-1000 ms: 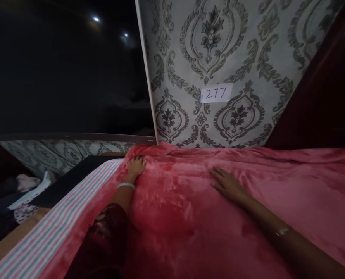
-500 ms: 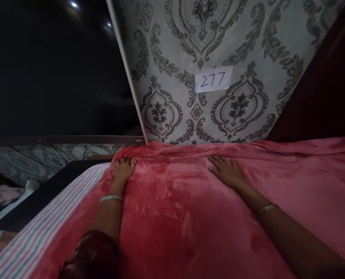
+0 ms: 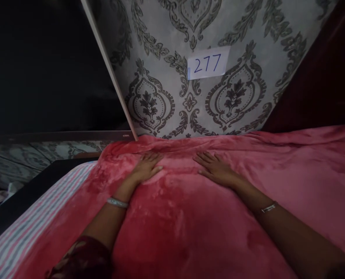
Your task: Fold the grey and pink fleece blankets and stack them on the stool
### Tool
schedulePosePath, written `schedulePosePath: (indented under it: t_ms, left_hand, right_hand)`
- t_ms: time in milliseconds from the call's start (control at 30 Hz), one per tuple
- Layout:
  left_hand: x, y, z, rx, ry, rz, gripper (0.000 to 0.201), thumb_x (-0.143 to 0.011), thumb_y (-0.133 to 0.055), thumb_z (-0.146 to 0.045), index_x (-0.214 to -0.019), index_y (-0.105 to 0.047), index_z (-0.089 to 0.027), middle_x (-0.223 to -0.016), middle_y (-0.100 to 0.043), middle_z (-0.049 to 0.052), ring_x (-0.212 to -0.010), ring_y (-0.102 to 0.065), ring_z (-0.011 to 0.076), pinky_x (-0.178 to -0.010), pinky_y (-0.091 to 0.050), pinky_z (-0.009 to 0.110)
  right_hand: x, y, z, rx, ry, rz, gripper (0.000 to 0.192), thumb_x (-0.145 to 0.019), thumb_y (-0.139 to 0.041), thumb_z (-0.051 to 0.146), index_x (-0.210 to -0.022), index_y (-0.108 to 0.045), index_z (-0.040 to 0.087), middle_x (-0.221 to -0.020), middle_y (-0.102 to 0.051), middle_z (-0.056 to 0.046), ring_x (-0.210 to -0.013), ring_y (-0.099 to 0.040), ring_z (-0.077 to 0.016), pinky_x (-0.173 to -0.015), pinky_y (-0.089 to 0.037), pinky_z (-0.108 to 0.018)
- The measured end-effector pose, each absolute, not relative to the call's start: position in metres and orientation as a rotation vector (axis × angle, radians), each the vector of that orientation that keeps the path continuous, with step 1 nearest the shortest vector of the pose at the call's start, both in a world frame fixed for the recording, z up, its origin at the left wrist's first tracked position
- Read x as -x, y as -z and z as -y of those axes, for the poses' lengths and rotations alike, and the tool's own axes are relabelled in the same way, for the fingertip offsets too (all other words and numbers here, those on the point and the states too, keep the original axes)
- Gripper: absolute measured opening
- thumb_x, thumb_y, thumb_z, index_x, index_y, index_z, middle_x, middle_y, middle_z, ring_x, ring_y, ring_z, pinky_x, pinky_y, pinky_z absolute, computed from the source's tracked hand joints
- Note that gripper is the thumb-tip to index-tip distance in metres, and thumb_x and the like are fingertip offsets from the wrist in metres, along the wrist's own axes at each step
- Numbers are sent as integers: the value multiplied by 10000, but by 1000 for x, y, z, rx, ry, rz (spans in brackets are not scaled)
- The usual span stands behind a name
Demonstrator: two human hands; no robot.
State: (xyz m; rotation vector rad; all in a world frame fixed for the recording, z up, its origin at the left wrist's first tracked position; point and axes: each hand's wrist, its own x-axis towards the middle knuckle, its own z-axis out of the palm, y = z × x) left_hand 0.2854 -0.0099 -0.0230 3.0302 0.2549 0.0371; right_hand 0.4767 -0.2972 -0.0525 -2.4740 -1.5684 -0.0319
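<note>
A: What is nearest, at the bottom of the frame?
B: A dark patterned sleeve point(image 3: 83, 254) at the lower left, and a wide red blanket point(image 3: 172, 228) that fills most of the lower half and runs out to the right edge.

A: And the arms?
B: Both stretch forward over the blanket, the left one wearing a pale bangle point(image 3: 118, 202), the right one a thin silvery bracelet point(image 3: 268, 208).

A: Where do they end?
B: The left hand point(image 3: 147, 167) lies palm down on the blanket just left of the frame's centre. The right hand point(image 3: 217, 169) lies palm down on it just right of centre, a strip of bare blanket between the two.

A: How does each grip stand?
B: Spread: the fingers are stretched out, both thumbs pointing inward.

A: What shows at the left?
B: A striped cloth point(image 3: 49, 207) in pink, grey and white along the blanket's left side, with a flat black surface point(image 3: 27, 188) beyond it.

A: And farthest off?
B: The blanket's far edge lies in soft folds below a grey patterned wall point(image 3: 157, 50). A white paper point(image 3: 209, 64) reading "277" is on the wall, upper centre. A large dark screen point(image 3: 47, 69) fills the upper left, a dark red panel point(image 3: 320, 81) the upper right.
</note>
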Motion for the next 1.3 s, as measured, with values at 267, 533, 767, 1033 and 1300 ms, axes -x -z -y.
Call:
schedulePosePath:
  t_ms: [267,533,767,1033,1300]
  left_hand:
    - [-277,22,-23,-3101,-91,-648,581,-1023,-344,-460,-1553,-406,-230,-1623,-368,86,-1512,-310,302,-1242,-186,549]
    - [-281,6,9,-3119,-263,-602,506,-1006,-392,-392,-1408,-590,-155,-1449,-583,159,-1355,-520,327,-1173,-346,526]
    - [-292,15,75,-2979,-46,318,672,-971,-416,-632,-1568,-354,-328,-1654,-315,62,-1550,-207,289,-1254,-106,576]
    - [-294,27,49,-3064,33,-115,675,-1003,-304,-616,-1601,-267,-306,-1680,-230,75,-1558,-150,335,-1215,-74,665]
    - [-296,28,39,-3043,-9,-274,676,-988,-338,-620,-1590,-310,-314,-1661,-295,68,-1550,-182,345,-1224,-100,636]
  right_hand:
    - [-512,54,315,2743,38,1235,654,-1017,-256,570,-1593,-330,269,-1648,-284,-56,-1524,-246,-278,-1206,-244,-570]
    - [-509,53,311,2721,71,1230,653,-1007,-284,553,-1582,-362,252,-1637,-314,-75,-1507,-282,-312,-1187,-260,-590]
    - [-507,42,312,2738,3,1190,630,-1017,-327,513,-1587,-347,246,-1643,-298,-82,-1519,-252,-309,-1195,-247,-590]
    - [-432,29,284,2321,-36,1722,716,-994,-439,564,-1608,-296,224,-1665,-217,-97,-1548,-154,-284,-1243,-145,-542]
    - [-475,43,299,2582,-103,1508,667,-1020,-327,594,-1613,-261,297,-1672,-174,-66,-1546,-123,-307,-1224,-163,-593]
